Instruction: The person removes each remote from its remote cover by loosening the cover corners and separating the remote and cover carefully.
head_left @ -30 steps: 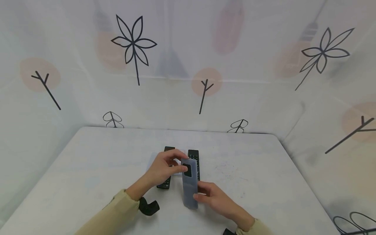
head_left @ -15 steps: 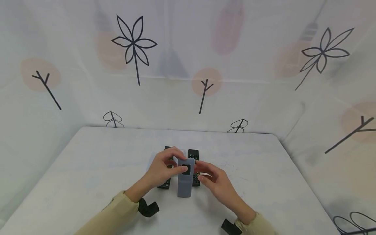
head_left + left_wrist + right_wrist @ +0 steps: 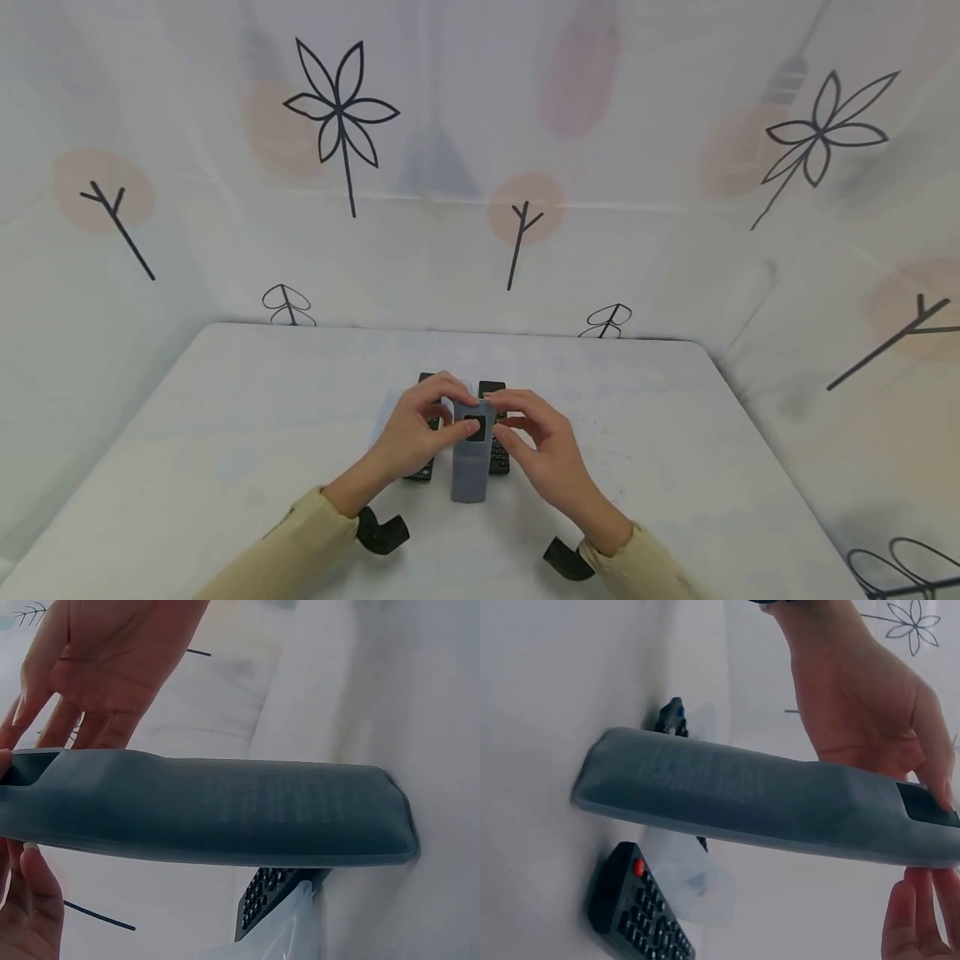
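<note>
A grey-blue remote control cover (image 3: 470, 477) stands upright on the table between the two hands, its rectangular cutout near the top. Faint lines of text show on its face in the left wrist view, where the cover (image 3: 225, 810) lies across the picture. My left hand (image 3: 411, 433) pinches its upper end, thumb on the cutout and fingers over the top edge. On the other side, my right hand (image 3: 551, 454) has its index finger and thumb on the upper right edge. Whether a remote sits inside the cover is unclear.
Two black button remotes lie on the white table (image 3: 637, 433) behind the cover, a left remote (image 3: 423, 473) and a right remote (image 3: 500, 460). Clear plastic (image 3: 289, 930) lies by the left one. A patterned cloth (image 3: 435, 250) hangs behind.
My right hand has moved up from the cover's lower right edge to its upper right corner. The cover has shifted slightly left and turned more upright; the left hand keeps its hold.
</note>
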`<state>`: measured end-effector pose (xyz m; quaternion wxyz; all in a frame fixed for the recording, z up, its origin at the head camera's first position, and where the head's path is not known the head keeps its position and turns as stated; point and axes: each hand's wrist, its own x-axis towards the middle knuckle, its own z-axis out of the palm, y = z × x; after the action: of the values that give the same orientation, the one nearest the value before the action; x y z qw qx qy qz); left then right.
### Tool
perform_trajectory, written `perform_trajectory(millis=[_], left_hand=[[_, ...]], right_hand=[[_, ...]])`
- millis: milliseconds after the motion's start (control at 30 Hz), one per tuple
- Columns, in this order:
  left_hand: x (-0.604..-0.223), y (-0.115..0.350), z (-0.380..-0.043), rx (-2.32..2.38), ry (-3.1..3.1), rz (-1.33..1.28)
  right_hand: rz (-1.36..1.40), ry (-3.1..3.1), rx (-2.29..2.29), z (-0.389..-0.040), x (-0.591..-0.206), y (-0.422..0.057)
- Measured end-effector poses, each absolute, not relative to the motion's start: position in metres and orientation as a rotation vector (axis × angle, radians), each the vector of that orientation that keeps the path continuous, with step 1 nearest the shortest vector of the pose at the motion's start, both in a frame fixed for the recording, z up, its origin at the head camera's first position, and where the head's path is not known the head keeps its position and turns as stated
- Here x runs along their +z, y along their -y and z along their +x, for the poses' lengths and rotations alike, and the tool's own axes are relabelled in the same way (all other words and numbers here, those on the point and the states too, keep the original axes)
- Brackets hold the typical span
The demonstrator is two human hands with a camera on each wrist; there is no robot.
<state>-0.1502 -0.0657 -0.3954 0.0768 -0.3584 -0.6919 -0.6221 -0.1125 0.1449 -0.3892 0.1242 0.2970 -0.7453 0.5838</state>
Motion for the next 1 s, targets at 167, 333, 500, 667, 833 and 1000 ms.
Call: perform_trajectory(millis=[167, 333, 500, 667, 833, 1000], left_hand=[[-0.399, 0.062, -0.151, -1.9, 2.053, -1.054], [-0.405, 0.061, -0.151, -1.92, 2.03, -1.029], [-0.41, 0.059, -0.151, -1.963, 1.996, -0.994], [-0.41, 0.055, -0.151, -1.976, 1.967, -0.963], [-0.409, 0.053, -0.152, -1.98, 1.937, -0.941], [-0.41, 0.051, -0.152, -1.977, 1.933, -0.926]], right_hand=[[0.806, 2.166, 1.638, -0.114, -0.389, -0.141], [0.788, 2.138, 1.595, -0.117, -0.395, -0.138], [0.797, 2.096, 1.694, -0.122, -0.401, -0.138], [0.802, 2.069, 1.729, -0.125, -0.404, -0.14], [0.815, 2.065, 1.664, -0.128, -0.406, -0.137], [0.81, 2.088, 1.557, -0.127, -0.404, -0.133]])
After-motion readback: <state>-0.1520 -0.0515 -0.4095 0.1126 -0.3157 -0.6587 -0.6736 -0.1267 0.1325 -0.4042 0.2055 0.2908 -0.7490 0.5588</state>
